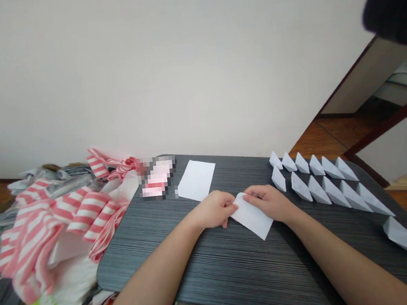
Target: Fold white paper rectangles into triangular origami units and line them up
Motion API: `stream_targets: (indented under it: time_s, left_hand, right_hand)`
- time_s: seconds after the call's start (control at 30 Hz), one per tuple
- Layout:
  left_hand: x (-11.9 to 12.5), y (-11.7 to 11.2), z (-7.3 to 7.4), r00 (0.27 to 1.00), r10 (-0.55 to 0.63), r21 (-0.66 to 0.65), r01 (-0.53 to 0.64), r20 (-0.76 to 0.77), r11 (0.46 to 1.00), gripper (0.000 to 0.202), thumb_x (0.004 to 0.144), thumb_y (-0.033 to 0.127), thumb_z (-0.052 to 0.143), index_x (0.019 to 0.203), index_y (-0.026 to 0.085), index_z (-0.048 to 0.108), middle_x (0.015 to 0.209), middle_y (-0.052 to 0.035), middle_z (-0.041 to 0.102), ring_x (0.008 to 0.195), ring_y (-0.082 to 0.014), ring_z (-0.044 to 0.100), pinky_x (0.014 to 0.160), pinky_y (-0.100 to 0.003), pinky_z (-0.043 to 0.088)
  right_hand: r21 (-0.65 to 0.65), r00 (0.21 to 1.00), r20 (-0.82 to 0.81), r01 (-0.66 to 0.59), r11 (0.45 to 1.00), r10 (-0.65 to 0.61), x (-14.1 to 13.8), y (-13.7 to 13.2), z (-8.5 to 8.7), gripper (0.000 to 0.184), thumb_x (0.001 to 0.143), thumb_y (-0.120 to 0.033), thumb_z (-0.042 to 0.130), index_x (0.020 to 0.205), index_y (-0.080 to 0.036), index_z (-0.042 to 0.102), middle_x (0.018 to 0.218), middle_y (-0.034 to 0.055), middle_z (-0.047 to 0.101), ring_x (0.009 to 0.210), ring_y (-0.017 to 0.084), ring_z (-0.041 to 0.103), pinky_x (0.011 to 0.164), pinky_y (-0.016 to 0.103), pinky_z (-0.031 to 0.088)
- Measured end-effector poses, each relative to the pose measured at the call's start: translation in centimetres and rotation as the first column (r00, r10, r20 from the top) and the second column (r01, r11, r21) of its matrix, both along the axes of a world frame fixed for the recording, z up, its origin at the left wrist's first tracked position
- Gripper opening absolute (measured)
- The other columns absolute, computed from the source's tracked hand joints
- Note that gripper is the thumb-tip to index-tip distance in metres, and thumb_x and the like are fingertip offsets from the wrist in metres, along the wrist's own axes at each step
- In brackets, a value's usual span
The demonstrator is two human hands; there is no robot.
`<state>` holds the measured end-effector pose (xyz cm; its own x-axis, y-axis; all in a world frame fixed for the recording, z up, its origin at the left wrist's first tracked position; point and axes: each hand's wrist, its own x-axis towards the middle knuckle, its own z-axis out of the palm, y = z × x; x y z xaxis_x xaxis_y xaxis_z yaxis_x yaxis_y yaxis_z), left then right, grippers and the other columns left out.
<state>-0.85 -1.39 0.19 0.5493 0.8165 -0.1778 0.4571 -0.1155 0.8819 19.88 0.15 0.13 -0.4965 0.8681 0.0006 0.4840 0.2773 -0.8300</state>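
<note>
Both of my hands meet over the middle of a dark striped table [207,267]. My left hand [214,210] pinches the near-left edge of a folded white paper [253,219] with curled fingers. My right hand [270,201] grips the same paper's top edge, fingers closed on it. The paper lies tilted on the table, its lower corner pointing toward me.
A flat stack of white sheets [196,179] lies beyond my left hand. Several folded white paper boats [322,184] stand in two rows at the right, one more [406,238] at the right edge. Red-and-white striped bags [52,224] pile up at the left.
</note>
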Motion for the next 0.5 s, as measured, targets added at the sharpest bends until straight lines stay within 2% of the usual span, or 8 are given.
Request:
stream_targets:
  time_s: [0.13, 0.3, 0.5]
  left_hand:
    - [0.01, 0.0, 0.2, 0.998, -0.045, 0.011, 0.045, -0.032, 0.999, 0.025, 0.081, 0.034, 0.045, 0.066, 0.015, 0.052, 0.046, 0.0036, 0.049, 0.041, -0.01, 0.053, 0.041, -0.018, 0.034]
    - [-0.03, -0.03, 0.44, 0.996, -0.073, 0.019, 0.074, -0.053, 0.997, 0.025, 0.081, 0.034, 0.043, 0.073, 0.014, 0.057, 0.052, 0.0027, 0.052, 0.042, -0.0098, 0.055, 0.04, -0.017, 0.034]
    - [-0.15, 0.02, 0.53, 0.992, -0.11, 0.02, 0.112, -0.055, 0.994, 0.024, 0.08, 0.032, 0.045, 0.067, 0.015, 0.054, 0.048, 0.0033, 0.05, 0.041, -0.0102, 0.055, 0.039, -0.017, 0.035]
  right_hand:
    - [-0.045, 0.998, -0.032, -0.059, 0.997, 0.058, -0.02, 0.34, -0.01, 0.025, 0.086, -0.033, 0.05, 0.098, -0.018, 0.067, 0.087, 0.0041, 0.068, 0.071, 0.016, 0.059, 0.059, 0.024, 0.042]
    - [-0.06, 0.999, 0.014, -0.035, 0.998, 0.036, 0.09, 0.37, -0.14, 0.027, 0.087, -0.036, 0.048, 0.084, -0.016, 0.066, 0.07, 0.0022, 0.064, 0.06, 0.013, 0.054, 0.051, 0.022, 0.039]
    - [-0.027, 1.0, 0.015, -0.022, 0.999, 0.023, -0.36, 0.28, 0.02, 0.024, 0.086, -0.033, 0.049, 0.084, -0.017, 0.067, 0.073, 0.0026, 0.066, 0.062, 0.014, 0.056, 0.053, 0.023, 0.04]
